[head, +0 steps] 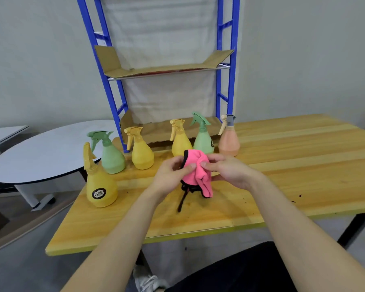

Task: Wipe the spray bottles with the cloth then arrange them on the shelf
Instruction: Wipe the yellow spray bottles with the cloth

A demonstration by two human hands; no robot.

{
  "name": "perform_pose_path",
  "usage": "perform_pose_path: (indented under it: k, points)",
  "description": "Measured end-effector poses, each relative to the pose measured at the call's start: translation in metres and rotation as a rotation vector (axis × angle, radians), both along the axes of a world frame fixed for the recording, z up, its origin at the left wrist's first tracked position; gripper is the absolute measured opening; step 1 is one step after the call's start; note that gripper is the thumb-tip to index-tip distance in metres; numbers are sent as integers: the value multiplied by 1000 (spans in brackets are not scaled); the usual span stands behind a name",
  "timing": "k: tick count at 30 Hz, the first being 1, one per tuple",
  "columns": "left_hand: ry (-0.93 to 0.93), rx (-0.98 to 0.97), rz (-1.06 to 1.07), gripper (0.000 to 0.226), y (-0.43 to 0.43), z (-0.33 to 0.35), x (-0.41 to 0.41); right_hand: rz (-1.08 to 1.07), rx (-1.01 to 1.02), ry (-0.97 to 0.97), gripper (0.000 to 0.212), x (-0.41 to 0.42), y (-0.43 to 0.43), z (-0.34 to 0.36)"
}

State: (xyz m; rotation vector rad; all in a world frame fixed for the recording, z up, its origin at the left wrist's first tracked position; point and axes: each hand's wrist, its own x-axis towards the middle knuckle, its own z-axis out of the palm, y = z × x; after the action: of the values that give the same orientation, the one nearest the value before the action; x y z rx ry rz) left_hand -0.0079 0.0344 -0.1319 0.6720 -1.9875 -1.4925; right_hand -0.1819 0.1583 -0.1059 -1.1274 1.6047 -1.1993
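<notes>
View from above, looking down along a person's two bare forearms to a wooden table (303, 165). The hands meet over the middle of the table with a pink cloth (195, 173) held up between them. The left hand (173, 173) pinches the cloth's left side between thumb and curled fingers. The right hand (230, 171) pinches the right side the same way, and the two thumb tips are very close together. The cloth is bunched and edged in black. A black strip (181, 200) hangs below it toward the tabletop.

Six spray bottles stand upright on the table beyond and to the left of the hands, all apart from them. Nearest, at the left edge, is the front yellow bottle (100, 182), which has a dark round label. Behind it, from left to right, stand:

- the left green bottle (112, 159)
- the second yellow bottle (141, 154)
- the third yellow bottle (179, 142), partly hidden by the cloth
- the right green bottle (202, 140)
- the peach bottle (229, 144), which has a grey cap

Behind the bottles a blue metal rack (232, 81) stands against a pale wall. Its shelf (162, 70) is lined with cardboard, and so is the lower shelf (156, 131) at table height. A round grey table (40, 152) sits to the left.
</notes>
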Motion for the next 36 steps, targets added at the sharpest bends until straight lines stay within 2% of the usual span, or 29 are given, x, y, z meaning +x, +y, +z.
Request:
perform_pose_path:
  k: [2,3,5,6,8,10,13,15,17,20,21,23,25,28,30,32,33,35,36]
  points:
    - [27,-33,73,21,0,5,5,-104,-33,-6,27,8,-1,1]
    - [24,-61,97,22,0,8,8,-166,-28,37,42,11,-1,0]
    - [14,-113,140,20,1,13,13,-231,17,221,76,24,-1,2]
    - [13,-126,155,18,2,15,17,-234,32,329,79,29,-1,1]
    - [26,-118,171,16,1,19,23,-237,5,493,57,33,-6,-3]
    - [12,-149,187,17,-4,24,33,-251,-58,478,33,35,-9,-2]
    - [-50,-215,215,30,-10,28,46,-279,-143,208,32,36,-10,7]
    - [-61,-170,200,41,-13,26,52,-298,-200,63,30,41,-11,14]
    - [-45,-78,198,50,-13,24,56,-290,-221,36,27,47,-16,16]
    - [-63,37,274,66,-17,21,62,-209,-188,145,28,52,-26,19]
    - [-50,66,296,62,-19,19,66,-180,-179,188,29,54,-29,22]
    - [-8,122,292,34,-25,15,74,-134,-169,247,31,56,-38,25]
    - [6,150,254,18,-38,8,83,-136,-169,283,33,58,-50,27]
    - [72,228,174,30,-50,3,96,-179,-165,301,35,62,-69,25]
    - [85,222,165,25,-54,3,99,-165,-183,291,29,65,-79,27]
    - [89,221,204,24,-56,1,100,-136,-238,182,26,70,-84,28]
    - [100,222,241,22,-58,-1,99,-110,-234,109,34,74,-86,28]
    - [96,212,292,18,-61,-5,99,-32,-88,108,49,79,-89,18]
    - [67,191,304,17,-61,-6,100,-3,1,174,46,80,-92,8]
